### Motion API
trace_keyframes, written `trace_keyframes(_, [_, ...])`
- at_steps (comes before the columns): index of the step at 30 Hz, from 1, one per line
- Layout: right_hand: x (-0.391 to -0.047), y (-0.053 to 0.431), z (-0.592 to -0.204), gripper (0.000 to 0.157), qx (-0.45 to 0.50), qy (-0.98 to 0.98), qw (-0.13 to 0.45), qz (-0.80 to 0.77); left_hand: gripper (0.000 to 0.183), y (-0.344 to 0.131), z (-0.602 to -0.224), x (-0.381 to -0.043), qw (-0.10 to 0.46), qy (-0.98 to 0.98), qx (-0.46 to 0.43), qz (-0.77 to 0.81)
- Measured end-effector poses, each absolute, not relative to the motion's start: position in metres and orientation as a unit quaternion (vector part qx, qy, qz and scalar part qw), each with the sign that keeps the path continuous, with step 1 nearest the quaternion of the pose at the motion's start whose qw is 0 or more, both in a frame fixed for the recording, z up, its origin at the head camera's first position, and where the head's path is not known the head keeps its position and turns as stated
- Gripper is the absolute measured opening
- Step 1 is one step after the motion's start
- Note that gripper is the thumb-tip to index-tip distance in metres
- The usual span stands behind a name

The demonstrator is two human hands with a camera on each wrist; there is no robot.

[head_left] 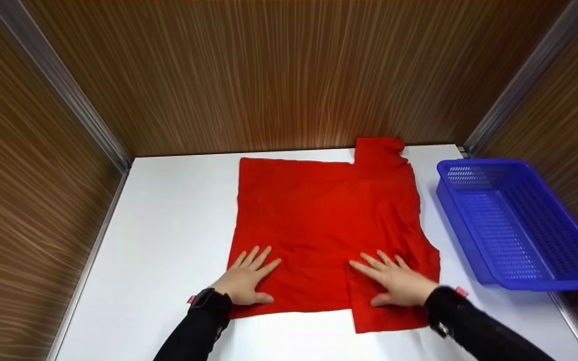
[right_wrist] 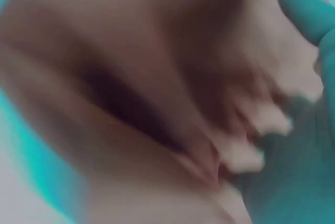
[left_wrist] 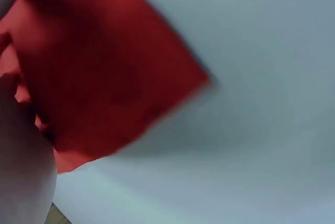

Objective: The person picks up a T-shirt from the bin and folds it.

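- Red cloth point(head_left: 314, 210) lay spread across the middle of the white tabletop point(head_left: 178, 210); one flap jutted out at its far right, another at its near right. Faint creases ran across it, more of them towards the right edge.
- My left hand point(head_left: 243, 282) rested on the near left corner, fingers straight and fanned apart, gripping nothing.
- My right hand point(head_left: 399, 285) lay by the near right flap, fingers likewise extended and spread, gripping nothing.
- Left wrist view: one cloth corner, slightly blurred. Right wrist view: too blurred for detail.
- Blue basket point(head_left: 464, 240), perforated, stood to the right, apart from the cloth.
- Wood-grain panel point(head_left: 249, 75) rose behind the tabletop.
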State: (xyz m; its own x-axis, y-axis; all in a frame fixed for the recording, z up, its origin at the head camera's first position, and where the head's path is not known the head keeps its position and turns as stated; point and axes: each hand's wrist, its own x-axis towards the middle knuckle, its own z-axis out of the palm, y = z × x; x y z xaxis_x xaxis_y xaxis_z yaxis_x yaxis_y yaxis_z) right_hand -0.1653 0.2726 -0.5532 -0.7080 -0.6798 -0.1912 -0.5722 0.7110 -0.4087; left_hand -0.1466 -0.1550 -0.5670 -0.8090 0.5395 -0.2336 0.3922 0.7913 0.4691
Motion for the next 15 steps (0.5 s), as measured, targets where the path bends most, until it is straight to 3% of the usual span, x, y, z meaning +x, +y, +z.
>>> trace_keyframes(2, [-0.157,0.275,-0.566,0.076,-0.357,0.921,0.1,-0.117,0.088,-0.158,-0.57,-0.142,0.204,0.935,0.234,0.173])
trace_keyframes(6, [-0.164,0.28,-0.577,0.04,-0.342,0.935,-0.08,-0.058,0.09,-0.168,-0.566,-0.139,0.202,0.951,0.176,0.153])
trace_keyframes(8, [-0.168,0.285,-0.578,0.043,-0.337,0.931,-0.134,-0.043,0.09,-0.177,-0.565,-0.138,0.185,0.956,0.172,0.149])
trace_keyframes(11, [-0.161,0.292,-0.58,0.048,-0.379,0.912,-0.15,-0.056,0.084,-0.191,-0.569,-0.13,0.125,0.957,0.216,0.147])
trace_keyframes(15, [-0.137,0.298,-0.587,0.067,-0.474,0.87,-0.115,-0.067,0.058,-0.207,-0.574,-0.114,0.065,0.945,0.293,0.132])
